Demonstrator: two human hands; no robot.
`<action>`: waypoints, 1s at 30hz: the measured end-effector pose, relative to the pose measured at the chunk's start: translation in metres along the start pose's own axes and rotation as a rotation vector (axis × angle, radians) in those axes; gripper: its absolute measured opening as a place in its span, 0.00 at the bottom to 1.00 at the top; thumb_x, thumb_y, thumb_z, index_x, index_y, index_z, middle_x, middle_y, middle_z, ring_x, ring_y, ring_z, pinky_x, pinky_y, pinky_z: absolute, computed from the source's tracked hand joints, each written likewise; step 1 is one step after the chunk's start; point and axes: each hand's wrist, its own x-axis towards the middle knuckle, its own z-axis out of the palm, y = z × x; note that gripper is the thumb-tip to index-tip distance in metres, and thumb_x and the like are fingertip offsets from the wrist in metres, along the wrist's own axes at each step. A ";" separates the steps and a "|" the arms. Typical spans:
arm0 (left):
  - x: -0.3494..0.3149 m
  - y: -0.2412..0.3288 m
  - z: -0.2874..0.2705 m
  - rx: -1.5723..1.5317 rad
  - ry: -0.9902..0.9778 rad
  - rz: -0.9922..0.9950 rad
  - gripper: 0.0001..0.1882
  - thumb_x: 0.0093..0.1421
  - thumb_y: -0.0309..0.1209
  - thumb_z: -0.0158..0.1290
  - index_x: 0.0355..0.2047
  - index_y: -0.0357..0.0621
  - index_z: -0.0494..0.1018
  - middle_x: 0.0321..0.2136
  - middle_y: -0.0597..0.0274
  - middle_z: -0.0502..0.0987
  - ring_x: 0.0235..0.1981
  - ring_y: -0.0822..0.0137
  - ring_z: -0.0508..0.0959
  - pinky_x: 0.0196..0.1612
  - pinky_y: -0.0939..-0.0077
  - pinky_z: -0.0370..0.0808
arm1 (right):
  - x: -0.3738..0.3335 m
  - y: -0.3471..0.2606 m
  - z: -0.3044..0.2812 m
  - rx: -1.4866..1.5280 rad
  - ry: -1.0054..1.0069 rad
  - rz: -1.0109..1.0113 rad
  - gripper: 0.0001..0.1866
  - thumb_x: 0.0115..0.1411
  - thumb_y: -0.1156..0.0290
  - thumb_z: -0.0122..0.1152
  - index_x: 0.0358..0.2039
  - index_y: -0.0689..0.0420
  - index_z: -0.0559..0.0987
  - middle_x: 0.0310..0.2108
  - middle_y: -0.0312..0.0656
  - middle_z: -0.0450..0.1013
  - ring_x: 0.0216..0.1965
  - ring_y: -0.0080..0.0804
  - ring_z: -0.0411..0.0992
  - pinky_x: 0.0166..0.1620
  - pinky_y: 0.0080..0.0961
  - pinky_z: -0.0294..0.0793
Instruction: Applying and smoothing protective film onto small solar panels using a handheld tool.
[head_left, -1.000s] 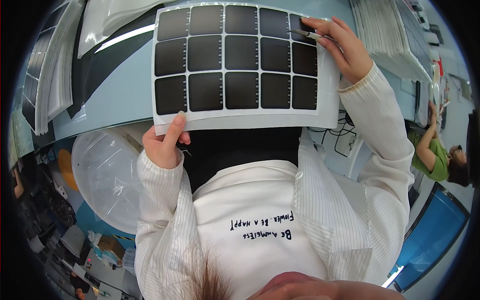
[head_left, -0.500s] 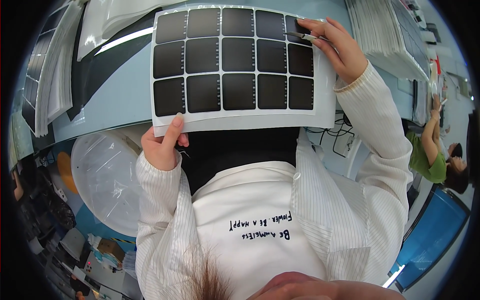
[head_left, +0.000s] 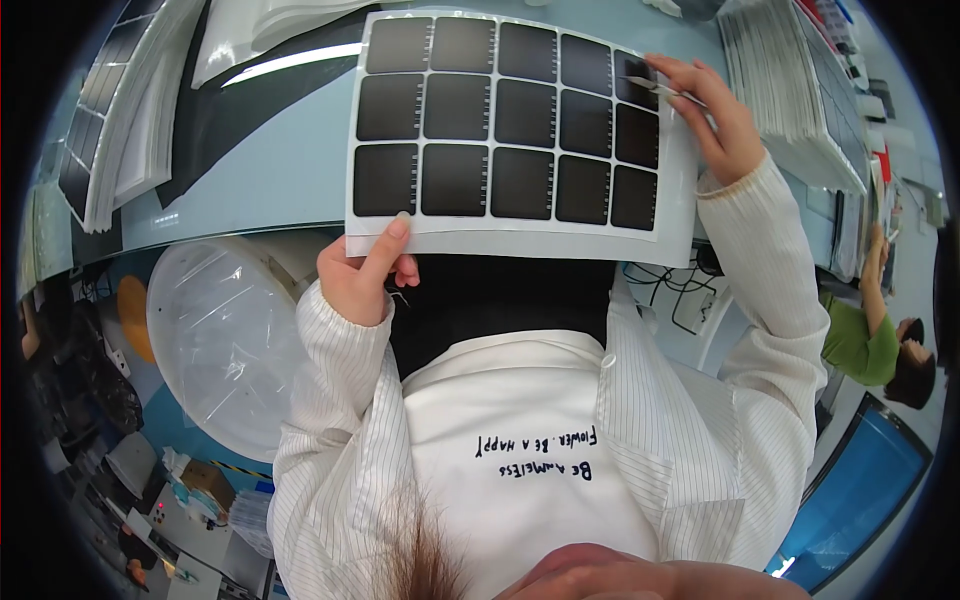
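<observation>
A white backing sheet with rows of dark, rounded square stickers [head_left: 525,112] lies over the near edge of the table and hangs a little past it. My left hand [head_left: 362,270] pinches the sheet's near left corner, thumb on top and fingers curled beneath. At the far right corner my right hand [head_left: 718,122] holds a slim craft knife [head_left: 655,88] between thumb and fingers. Its pointed blade lies over the last sticker of the far row, pointing left. Whether the blade touches the sticker I cannot tell.
A thick stack of sheets [head_left: 790,95] stands at the right, another stack [head_left: 125,120] at the far left. Below the table's left edge is a round bin with a clear plastic liner [head_left: 215,345]. Black cables [head_left: 665,290] hang under the table. Another person in green [head_left: 860,338] is at the right.
In the picture the sheet and both hands sit further right, along with most of the surroundings. Both hands keep their holds on the sheet's corner and the knife.
</observation>
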 end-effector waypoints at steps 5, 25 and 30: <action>-0.001 -0.001 -0.011 0.056 -0.037 0.009 0.16 0.61 0.38 0.58 0.32 0.33 0.76 0.19 0.58 0.77 0.19 0.69 0.75 0.25 0.78 0.69 | -0.013 -0.058 -0.047 0.130 0.149 0.125 0.09 0.66 0.81 0.47 0.45 0.64 0.72 0.49 0.51 0.76 0.43 0.27 0.75 0.47 0.20 0.71; -0.007 0.000 -0.025 0.078 -0.072 0.231 0.09 0.63 0.28 0.53 0.36 0.31 0.77 0.23 0.62 0.78 0.24 0.75 0.75 0.31 0.82 0.71 | 0.030 -0.204 0.061 0.193 0.072 -0.219 0.12 0.49 0.80 0.63 0.36 0.65 0.77 0.23 0.42 0.72 0.20 0.35 0.73 0.21 0.27 0.71; -0.007 0.002 -0.024 0.079 -0.052 0.209 0.09 0.63 0.28 0.53 0.36 0.32 0.77 0.23 0.63 0.77 0.24 0.75 0.75 0.31 0.83 0.71 | 0.033 -0.203 0.063 0.181 0.045 -0.236 0.12 0.49 0.80 0.63 0.36 0.66 0.76 0.23 0.43 0.72 0.21 0.35 0.73 0.22 0.27 0.71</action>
